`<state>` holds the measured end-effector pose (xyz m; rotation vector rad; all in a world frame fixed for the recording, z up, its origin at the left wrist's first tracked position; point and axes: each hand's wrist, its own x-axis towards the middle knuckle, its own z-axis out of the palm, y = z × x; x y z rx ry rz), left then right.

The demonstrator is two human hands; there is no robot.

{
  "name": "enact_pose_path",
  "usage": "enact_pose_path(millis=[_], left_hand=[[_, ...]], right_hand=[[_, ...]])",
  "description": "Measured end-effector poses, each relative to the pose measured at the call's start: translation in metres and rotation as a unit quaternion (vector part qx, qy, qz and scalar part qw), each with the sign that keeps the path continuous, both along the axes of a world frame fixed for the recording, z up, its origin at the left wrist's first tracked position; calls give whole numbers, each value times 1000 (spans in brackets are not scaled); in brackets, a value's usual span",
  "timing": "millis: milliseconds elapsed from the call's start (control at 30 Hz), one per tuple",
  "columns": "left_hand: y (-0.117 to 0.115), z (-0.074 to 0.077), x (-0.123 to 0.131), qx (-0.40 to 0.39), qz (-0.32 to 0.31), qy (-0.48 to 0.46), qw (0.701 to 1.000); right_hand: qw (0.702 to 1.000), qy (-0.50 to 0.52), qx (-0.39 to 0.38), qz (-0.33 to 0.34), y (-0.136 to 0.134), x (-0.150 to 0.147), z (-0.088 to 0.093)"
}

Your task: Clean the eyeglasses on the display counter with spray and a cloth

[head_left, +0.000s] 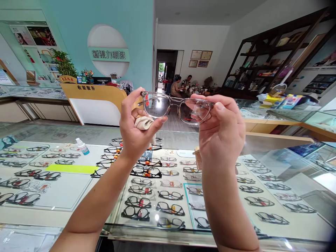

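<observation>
I hold a pair of clear-framed glasses [175,106] up in front of me with both hands, above a glass display counter [110,134]. My left hand [135,129] pinches the left lens rim between thumb and fingers and also keeps a beige cleaning cloth [144,122] tucked in its palm. My right hand [223,131] grips the right end of the frame, fingers curled round it. A small red tag shows on the left lens.
Under the counter glass lie several rows of spectacle frames [154,196]. A small spray bottle [82,146] stands on the counter at left. A yellow service desk [91,99] and a dark shelf unit [275,52] stand behind; people [181,85] sit far back.
</observation>
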<state>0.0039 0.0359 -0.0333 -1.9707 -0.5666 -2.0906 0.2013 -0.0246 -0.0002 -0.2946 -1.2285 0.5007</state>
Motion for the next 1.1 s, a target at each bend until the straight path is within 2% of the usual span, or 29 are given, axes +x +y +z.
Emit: enact_pose_path(millis=[333, 567, 1100], left_hand=[[-2, 0, 2, 5, 23, -1, 1000], [-2, 0, 5, -5, -29, -26, 999], [-2, -3, 5, -20, -54, -21, 998]], right_hand=[[1000, 5, -11, 2, 0, 0, 1], [1000, -13, -13, -18, -1, 1, 0], [1000, -14, -15, 1, 2, 5, 1]])
